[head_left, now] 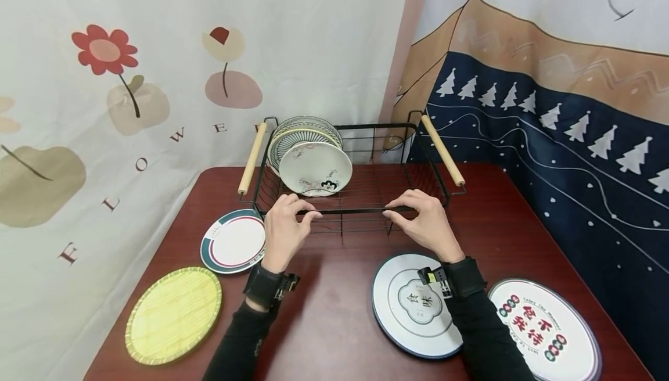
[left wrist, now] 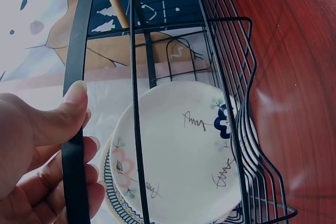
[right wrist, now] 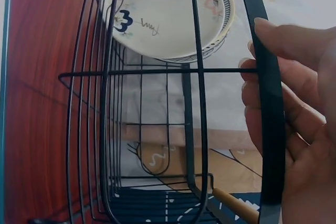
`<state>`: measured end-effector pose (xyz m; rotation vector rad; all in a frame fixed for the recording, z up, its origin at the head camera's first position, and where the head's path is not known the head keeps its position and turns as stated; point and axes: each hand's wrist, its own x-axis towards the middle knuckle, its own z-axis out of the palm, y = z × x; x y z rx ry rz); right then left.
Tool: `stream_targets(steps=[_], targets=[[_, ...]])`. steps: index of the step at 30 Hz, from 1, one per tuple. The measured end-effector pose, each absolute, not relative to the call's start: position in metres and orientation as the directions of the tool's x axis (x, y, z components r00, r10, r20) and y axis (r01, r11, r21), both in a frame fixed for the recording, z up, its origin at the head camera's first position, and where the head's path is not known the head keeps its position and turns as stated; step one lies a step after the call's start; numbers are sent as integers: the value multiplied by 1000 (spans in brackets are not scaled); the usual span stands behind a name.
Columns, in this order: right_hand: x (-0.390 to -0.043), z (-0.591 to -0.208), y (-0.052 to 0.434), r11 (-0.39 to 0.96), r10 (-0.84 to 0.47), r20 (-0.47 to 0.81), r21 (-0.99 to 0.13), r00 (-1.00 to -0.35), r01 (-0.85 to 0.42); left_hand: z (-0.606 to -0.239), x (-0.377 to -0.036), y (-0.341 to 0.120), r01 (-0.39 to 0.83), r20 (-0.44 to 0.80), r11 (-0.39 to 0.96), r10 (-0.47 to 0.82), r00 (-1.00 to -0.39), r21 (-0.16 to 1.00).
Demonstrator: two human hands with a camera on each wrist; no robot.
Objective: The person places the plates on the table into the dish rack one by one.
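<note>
1. The left hand [head_left: 284,229] has its grip closed on the front rim of the black wire dish rack [head_left: 366,195]: thumb [left wrist: 58,116] over the bar, fingers curled beneath.
2. The right hand [head_left: 425,224] pinches the same front bar further right, thumb [right wrist: 294,43] on top, fingers wrapped under.
3. The rack stands on the red bench [head_left: 334,323] near the back wall, with plates [head_left: 313,166] upright at its left end.
4. Four flat plates lie on the bench in front of the rack.
</note>
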<state>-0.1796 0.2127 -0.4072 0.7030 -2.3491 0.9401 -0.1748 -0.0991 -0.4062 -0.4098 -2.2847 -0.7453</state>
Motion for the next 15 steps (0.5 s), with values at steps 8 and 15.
stream_targets(steps=[8, 15], targets=[[-168, -397, 227, 573, -286, 538, -567, -793, -592, -407, -175, -98, 479, 690, 775, 77, -720, 413], [-148, -382, 247, 586, -279, 393, -653, -877, -479, -409, -177, -100, 460, 683, 783, 63, -728, 418]])
